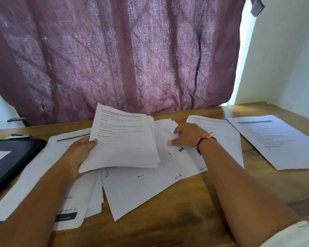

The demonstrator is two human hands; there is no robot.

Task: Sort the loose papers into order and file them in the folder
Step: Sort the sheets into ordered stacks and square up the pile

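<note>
Stack (125, 145) white, printed, fanned; left hand (78, 155) grip holds it; right hand (187, 135) flat.

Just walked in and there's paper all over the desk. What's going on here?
A person is sorting papers at a table. The left hand grips a stack raised off the table, thumb on top. The right hand rests on a loose sheet beside it. More sheets lie spread over the table, some overlapping. The black folder lies at the far left, touched by neither hand.
</note>
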